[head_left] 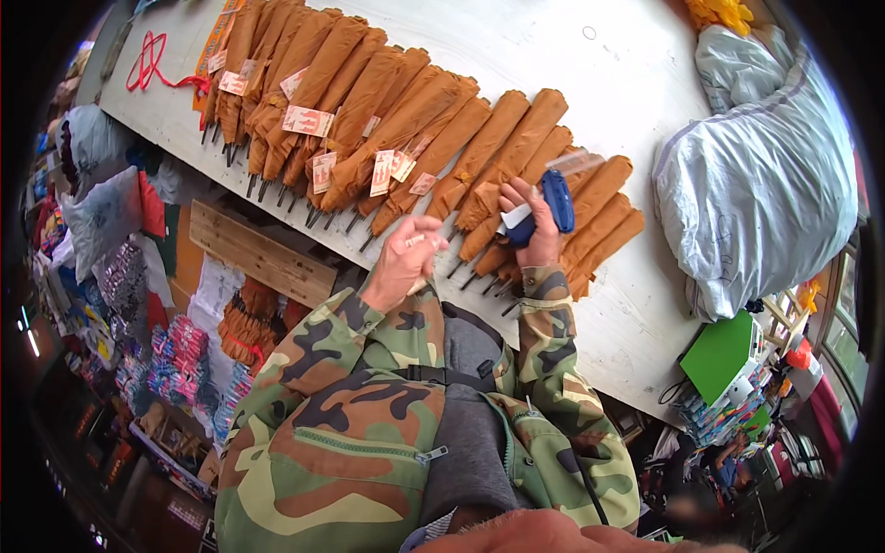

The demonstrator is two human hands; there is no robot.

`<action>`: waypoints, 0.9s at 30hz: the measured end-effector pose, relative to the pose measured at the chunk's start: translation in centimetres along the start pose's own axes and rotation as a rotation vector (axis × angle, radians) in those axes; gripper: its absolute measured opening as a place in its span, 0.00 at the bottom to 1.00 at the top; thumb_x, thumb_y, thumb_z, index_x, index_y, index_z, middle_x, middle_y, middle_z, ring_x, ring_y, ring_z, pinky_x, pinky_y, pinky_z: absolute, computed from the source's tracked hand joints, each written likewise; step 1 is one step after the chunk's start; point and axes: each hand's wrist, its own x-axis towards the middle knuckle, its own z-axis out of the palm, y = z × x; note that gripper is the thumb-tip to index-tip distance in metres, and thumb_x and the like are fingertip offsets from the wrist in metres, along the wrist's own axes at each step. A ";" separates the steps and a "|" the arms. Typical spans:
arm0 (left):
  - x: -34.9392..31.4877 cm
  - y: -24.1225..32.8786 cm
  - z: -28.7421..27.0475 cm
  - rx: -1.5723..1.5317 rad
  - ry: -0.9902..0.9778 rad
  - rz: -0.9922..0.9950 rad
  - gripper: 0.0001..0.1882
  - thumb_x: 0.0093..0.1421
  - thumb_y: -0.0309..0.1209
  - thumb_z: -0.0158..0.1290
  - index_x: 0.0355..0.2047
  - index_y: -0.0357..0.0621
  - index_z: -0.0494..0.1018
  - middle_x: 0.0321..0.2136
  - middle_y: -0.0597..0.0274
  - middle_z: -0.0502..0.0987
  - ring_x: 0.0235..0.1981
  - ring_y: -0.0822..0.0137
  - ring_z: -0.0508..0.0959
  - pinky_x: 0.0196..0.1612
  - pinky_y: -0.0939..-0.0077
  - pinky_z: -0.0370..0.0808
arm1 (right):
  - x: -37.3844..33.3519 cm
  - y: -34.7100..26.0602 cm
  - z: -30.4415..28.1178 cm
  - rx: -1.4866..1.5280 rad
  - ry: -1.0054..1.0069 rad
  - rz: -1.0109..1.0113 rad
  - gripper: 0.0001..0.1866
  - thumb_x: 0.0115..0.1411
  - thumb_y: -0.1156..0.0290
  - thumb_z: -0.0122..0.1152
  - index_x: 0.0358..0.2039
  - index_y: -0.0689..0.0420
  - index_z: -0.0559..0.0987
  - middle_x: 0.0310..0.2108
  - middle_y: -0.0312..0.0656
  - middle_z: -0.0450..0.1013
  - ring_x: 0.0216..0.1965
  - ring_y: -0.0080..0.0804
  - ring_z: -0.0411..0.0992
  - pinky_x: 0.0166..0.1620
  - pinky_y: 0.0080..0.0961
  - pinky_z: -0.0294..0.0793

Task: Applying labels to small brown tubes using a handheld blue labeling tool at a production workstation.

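Note:
My right hand (535,229) grips a blue tagging gun (556,200) over a row of orange wrapped umbrellas (479,157) lying side by side on a white table (636,83). My left hand (404,261) is raised beside it, fingers pinched on a small pale tag or fastener that is too small to make out. Many umbrellas to the left carry paper price tags (307,120). Both sleeves are camouflage patterned.
A large grey plastic sack (765,175) lies on the table at the right. A red cord (152,60) sits at the table's far left. A green box (719,355) stands off the table's right end. Bags of goods (111,212) hang at left.

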 end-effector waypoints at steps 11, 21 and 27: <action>-3.4 -0.1 -0.4 -0.486 -0.398 -0.354 0.25 0.68 0.25 0.49 0.64 0.32 0.64 0.54 0.45 0.78 0.52 0.61 0.82 0.58 0.66 0.80 | -6.7 -4.4 0.8 -0.301 -0.005 0.143 0.26 0.65 0.55 0.67 0.55 0.61 0.75 0.32 0.45 0.82 0.34 0.35 0.82 0.39 0.30 0.81; 1.6 0.9 1.4 -0.354 0.007 -0.092 0.15 0.68 0.24 0.60 0.52 0.31 0.70 0.44 0.53 0.83 0.41 0.68 0.85 0.45 0.75 0.84 | -8.2 -2.2 2.8 -0.194 -0.296 0.337 0.22 0.66 0.55 0.64 0.39 0.66 0.82 0.33 0.51 0.82 0.35 0.37 0.83 0.42 0.29 0.82; 2.4 1.9 2.8 -0.375 0.048 -0.051 0.14 0.66 0.25 0.64 0.48 0.33 0.73 0.39 0.59 0.83 0.39 0.72 0.84 0.42 0.77 0.84 | -8.0 -2.0 3.8 -0.164 -0.367 0.312 0.20 0.67 0.58 0.65 0.42 0.66 0.81 0.31 0.48 0.81 0.33 0.37 0.82 0.41 0.30 0.83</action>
